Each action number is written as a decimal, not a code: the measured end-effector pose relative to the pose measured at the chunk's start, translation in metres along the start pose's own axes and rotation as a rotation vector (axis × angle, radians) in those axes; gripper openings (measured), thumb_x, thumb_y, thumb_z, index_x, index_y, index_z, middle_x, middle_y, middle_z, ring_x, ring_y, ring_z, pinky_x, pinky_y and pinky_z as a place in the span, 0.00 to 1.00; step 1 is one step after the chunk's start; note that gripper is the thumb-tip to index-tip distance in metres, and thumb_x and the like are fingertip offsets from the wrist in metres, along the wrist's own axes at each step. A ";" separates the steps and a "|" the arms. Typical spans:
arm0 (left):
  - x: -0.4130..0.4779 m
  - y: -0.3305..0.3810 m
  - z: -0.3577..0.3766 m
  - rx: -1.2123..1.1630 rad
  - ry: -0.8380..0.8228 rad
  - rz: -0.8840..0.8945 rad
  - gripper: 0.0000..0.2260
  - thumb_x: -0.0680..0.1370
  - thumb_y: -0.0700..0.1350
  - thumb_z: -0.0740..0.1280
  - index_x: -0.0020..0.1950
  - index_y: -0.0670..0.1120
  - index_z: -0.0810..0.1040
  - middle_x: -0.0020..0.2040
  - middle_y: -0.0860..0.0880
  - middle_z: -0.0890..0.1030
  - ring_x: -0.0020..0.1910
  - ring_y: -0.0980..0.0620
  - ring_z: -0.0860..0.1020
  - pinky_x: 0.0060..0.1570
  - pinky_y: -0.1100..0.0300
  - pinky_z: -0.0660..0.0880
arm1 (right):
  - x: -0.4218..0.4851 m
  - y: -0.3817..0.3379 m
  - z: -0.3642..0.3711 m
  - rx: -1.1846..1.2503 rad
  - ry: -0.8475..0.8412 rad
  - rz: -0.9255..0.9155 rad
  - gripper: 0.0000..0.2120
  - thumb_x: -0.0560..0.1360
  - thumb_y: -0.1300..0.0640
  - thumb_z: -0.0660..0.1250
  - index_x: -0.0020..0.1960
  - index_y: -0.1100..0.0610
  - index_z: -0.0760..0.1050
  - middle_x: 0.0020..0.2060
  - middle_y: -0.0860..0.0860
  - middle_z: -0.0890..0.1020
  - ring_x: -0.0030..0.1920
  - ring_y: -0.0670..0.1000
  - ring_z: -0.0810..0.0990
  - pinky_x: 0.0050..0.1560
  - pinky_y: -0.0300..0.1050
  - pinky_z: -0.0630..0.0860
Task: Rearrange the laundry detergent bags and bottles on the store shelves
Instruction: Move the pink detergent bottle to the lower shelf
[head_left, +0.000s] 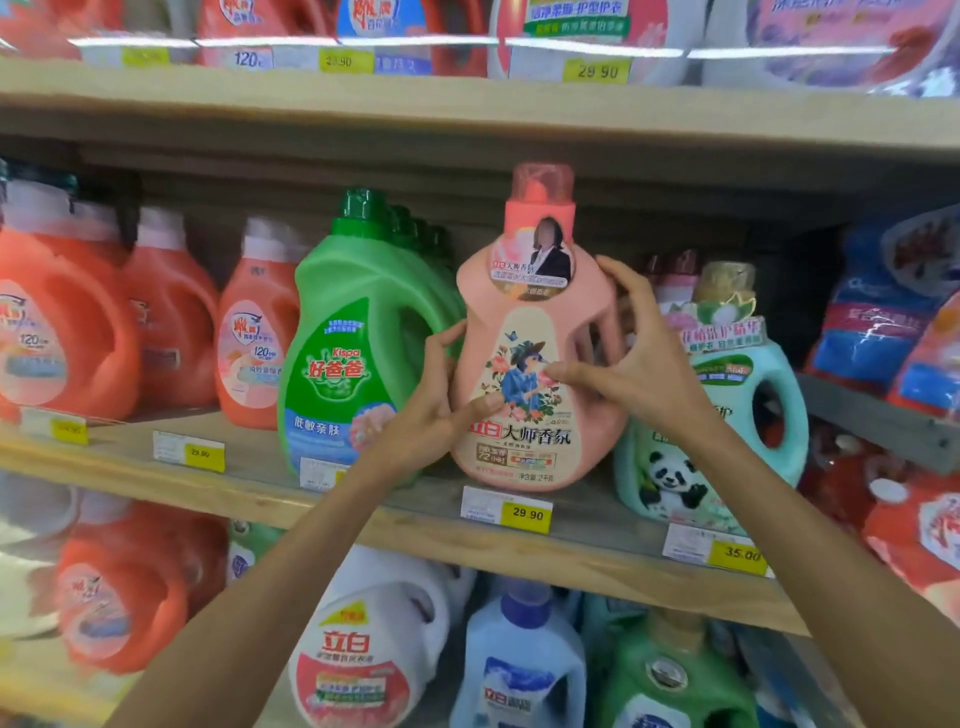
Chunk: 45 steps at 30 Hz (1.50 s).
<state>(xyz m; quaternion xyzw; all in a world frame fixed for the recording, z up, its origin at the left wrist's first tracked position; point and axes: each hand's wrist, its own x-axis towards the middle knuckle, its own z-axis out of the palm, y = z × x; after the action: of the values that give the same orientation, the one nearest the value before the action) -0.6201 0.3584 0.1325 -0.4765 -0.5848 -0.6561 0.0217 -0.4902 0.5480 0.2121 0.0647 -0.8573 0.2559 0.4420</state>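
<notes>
Both of your hands are on the pink bottle (530, 322), which stands upright between them at the front of the middle shelf (249, 467). Your left hand (436, 400) holds its lower side, thumb laid across the front label and fingers curled behind. Your right hand (639, 358) is spread wide over the other side, thumb on the label, index finger up at the shoulder, the rest reaching round by the handle. Whether the base rests on the shelf or hangs just clear of it cannot be told.

Just outside your left hand stands a green bottle (358, 332), close against the pink one. Just outside your right hand is a teal bottle (727, 369) with a panda on it, partly hidden by your wrist. A yellow price tag (525, 513) sits below your hands on the shelf edge.

This looks like the placing step: you are squaring the pink bottle in its slot above that tag. The next move likely calls for setting the base flat, turning the label straight to the front, and keeping clear of the neighbours on either side before you let go. The bottle is tall and probably heavy with liquid, so keep it upright as you release.
</notes>
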 end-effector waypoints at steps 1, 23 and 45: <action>-0.001 -0.001 0.001 0.023 -0.009 0.004 0.35 0.77 0.40 0.70 0.75 0.53 0.53 0.67 0.43 0.75 0.62 0.51 0.81 0.54 0.54 0.81 | -0.001 0.002 0.000 -0.017 -0.005 -0.007 0.52 0.59 0.43 0.83 0.75 0.41 0.58 0.69 0.38 0.70 0.63 0.41 0.72 0.62 0.51 0.75; 0.011 -0.044 -0.012 0.174 -0.207 -0.096 0.38 0.79 0.51 0.70 0.79 0.56 0.47 0.76 0.47 0.68 0.70 0.53 0.74 0.64 0.50 0.78 | -0.011 0.032 0.022 -0.018 -0.097 0.232 0.53 0.60 0.41 0.81 0.76 0.38 0.54 0.66 0.43 0.73 0.61 0.42 0.74 0.63 0.46 0.73; -0.004 -0.038 -0.010 0.166 -0.205 -0.097 0.40 0.77 0.51 0.70 0.81 0.52 0.49 0.78 0.54 0.65 0.75 0.57 0.67 0.75 0.48 0.67 | -0.023 0.008 0.028 -0.158 -0.107 0.345 0.53 0.69 0.44 0.77 0.81 0.46 0.45 0.78 0.46 0.61 0.74 0.47 0.63 0.70 0.46 0.65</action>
<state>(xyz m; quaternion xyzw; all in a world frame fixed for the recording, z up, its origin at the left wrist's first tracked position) -0.6465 0.3602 0.1034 -0.5088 -0.6586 -0.5537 -0.0304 -0.4990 0.5381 0.1775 -0.1044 -0.8955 0.2558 0.3490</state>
